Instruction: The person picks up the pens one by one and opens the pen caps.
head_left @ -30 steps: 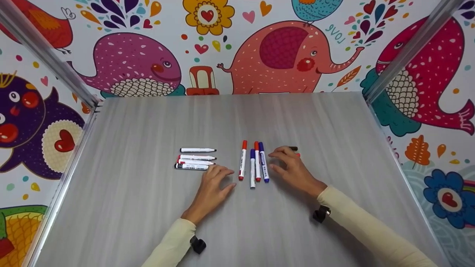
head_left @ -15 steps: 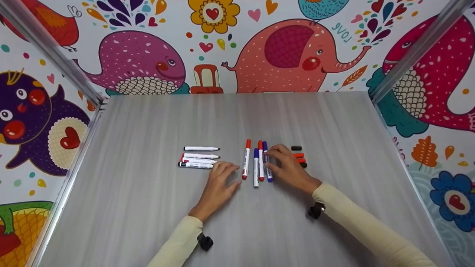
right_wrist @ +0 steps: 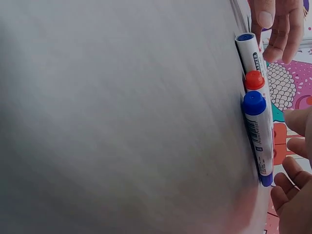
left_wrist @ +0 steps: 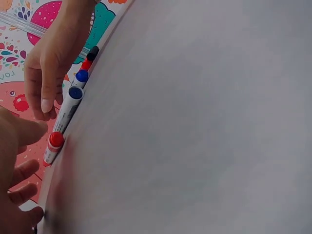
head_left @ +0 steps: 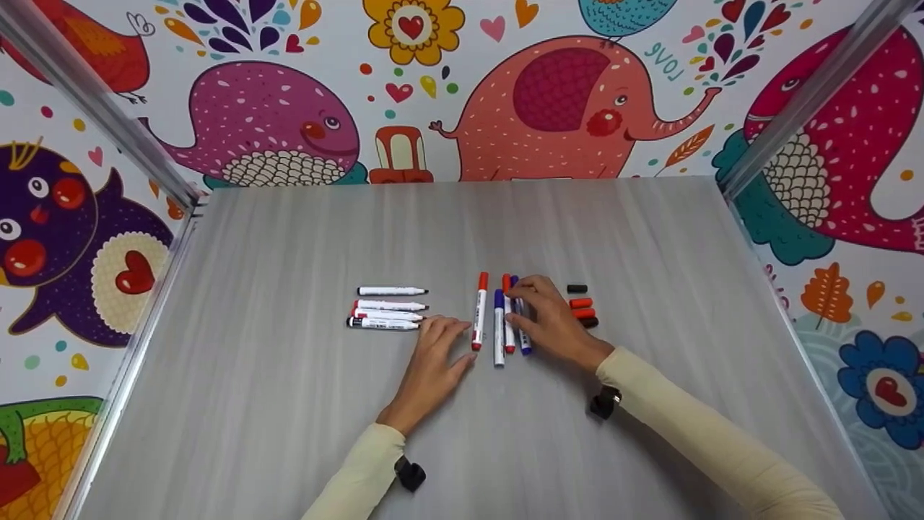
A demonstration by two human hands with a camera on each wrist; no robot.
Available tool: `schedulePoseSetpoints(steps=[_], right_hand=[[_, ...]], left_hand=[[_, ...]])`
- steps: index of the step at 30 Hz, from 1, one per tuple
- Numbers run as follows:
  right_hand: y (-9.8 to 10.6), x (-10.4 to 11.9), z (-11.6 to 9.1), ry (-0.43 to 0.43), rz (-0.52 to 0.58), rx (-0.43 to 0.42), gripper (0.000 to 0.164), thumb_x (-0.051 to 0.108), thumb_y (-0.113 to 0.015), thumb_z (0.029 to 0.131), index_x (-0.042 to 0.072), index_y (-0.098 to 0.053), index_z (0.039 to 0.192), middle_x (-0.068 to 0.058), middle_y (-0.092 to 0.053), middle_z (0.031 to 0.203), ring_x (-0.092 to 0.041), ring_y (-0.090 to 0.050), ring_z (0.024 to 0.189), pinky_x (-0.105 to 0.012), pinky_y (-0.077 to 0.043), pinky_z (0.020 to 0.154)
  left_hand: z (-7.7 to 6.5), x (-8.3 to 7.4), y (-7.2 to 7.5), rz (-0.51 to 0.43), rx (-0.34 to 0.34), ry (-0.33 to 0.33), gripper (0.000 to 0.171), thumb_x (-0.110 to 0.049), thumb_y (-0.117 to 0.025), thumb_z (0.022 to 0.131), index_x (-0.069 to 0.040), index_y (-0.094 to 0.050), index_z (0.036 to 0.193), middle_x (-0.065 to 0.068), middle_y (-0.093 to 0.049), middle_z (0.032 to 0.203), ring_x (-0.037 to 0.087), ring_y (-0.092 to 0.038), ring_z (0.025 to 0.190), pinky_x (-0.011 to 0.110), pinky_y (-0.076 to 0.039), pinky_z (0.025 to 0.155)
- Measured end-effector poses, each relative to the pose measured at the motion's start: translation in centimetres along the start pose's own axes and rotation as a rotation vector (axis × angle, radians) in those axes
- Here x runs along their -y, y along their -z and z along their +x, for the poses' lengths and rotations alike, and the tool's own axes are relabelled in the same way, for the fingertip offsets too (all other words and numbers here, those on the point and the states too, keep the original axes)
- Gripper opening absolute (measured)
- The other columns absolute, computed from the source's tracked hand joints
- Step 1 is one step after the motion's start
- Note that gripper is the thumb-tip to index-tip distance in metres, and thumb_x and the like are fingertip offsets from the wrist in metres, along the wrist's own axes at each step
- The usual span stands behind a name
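Behind the worktop's far edge: one wall (head_left: 433, 108), printed with whales, an elephant, hearts and flowers.

Worktop (head_left: 289, 238): grey, streaked, metal strips along its left and right edges.

Sleeves, one pair: cream, left (head_left: 355, 469), right (head_left: 711, 426).

Left hand (head_left: 432, 368): middle of worktop; grip apart, thumb well off the fingers, just beside the left red marker.

Right hand (head_left: 559, 325): farther toward the right edge; grip apart, fingertips reaching over the right blue marker toward the right red one; contact cannot be told.

Capped markers, four, lying lengthwise between the hands, caps toward the far edge: left red marker (head_left: 479, 318), a little apart; left blue marker (head_left: 499, 336), lying nearest the worker; right red marker (head_left: 510, 336); right blue marker (head_left: 525, 341), partly hidden by the right hand.

Uncapped markers (head_left: 390, 306), four, crosswise, tips toward the right edge; nearest tip at the left hand.

Wrist units, black, two: left (head_left: 410, 474), right (head_left: 605, 402).

Loose caps (head_left: 582, 313), four, stacked in a row beside the right hand, right-edge side: two red between two black.
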State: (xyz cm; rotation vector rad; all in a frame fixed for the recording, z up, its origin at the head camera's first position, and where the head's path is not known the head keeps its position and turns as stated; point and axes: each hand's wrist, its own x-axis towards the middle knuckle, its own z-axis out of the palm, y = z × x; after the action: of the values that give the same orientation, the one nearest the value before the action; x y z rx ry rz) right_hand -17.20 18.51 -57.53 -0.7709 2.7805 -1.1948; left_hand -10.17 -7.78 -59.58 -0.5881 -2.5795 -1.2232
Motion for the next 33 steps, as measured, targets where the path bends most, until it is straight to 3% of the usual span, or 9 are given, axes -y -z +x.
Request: schedulePoseSetpoints(steps=[8,12,17,24,33], right_hand=[[-0.6,0.0,1.4,0.06,-0.023,-0.007,0.043,0.018,-0.081,0.103,0.0,-0.07,0.141,-0.017,-0.057,0.146,-0.032,-0.05,0.139,-0.05,-0.045,0.119],[-0.9,-0.1,1.9,0.085,-0.029,-0.027,0.044,0.018,-0.081,0.103,-0.001,-0.069,0.141,-0.017,-0.057,0.145,-0.033,-0.05,0.137,-0.051,-0.045,0.116],[-1.2,-0.3,2.3,0.084,-0.034,-0.032,0.046,0.017,-0.082,0.102,-0.001,-0.068,0.142,-0.017,-0.055,0.146,-0.033,-0.05,0.135,-0.051,-0.046,0.114],[-1.3,-0.5,3.1,0.061,-0.024,-0.022,0.048,0.023,-0.081,0.103,0.0,-0.067,0.143,-0.018,-0.053,0.147,-0.035,-0.046,0.138,-0.054,-0.039,0.118],[-1.9,-1.0,4.1,0.052,-0.041,-0.016,0.052,0.027,-0.08,0.104,0.001,-0.064,0.146,-0.02,-0.052,0.149,-0.037,-0.043,0.142,-0.057,-0.035,0.121]], left_hand=[[0.1,0.4,-0.4,0.039,-0.042,-0.044,0.048,-0.005,-0.092,0.088,-0.001,-0.074,0.132,0.007,-0.067,0.126,0.027,-0.054,0.125,0.046,-0.049,0.107],[0.3,0.4,-0.6,0.049,-0.033,-0.023,0.047,-0.008,-0.092,0.089,-0.001,-0.073,0.132,0.008,-0.066,0.128,0.027,-0.054,0.128,0.046,-0.048,0.108],[0.4,0.3,-1.0,0.064,0.009,0.022,0.049,-0.017,-0.092,0.091,-0.003,-0.073,0.134,0.008,-0.063,0.132,0.027,-0.049,0.132,0.046,-0.047,0.112],[0.5,0.3,-1.8,0.101,-0.007,-0.008,0.05,-0.015,-0.093,0.089,-0.001,-0.073,0.133,0.009,-0.063,0.13,0.028,-0.05,0.13,0.046,-0.045,0.112],[0.5,0.3,-1.9,0.109,-0.013,0.005,0.049,-0.015,-0.093,0.091,-0.002,-0.073,0.134,0.009,-0.062,0.131,0.027,-0.049,0.131,0.046,-0.046,0.112]])
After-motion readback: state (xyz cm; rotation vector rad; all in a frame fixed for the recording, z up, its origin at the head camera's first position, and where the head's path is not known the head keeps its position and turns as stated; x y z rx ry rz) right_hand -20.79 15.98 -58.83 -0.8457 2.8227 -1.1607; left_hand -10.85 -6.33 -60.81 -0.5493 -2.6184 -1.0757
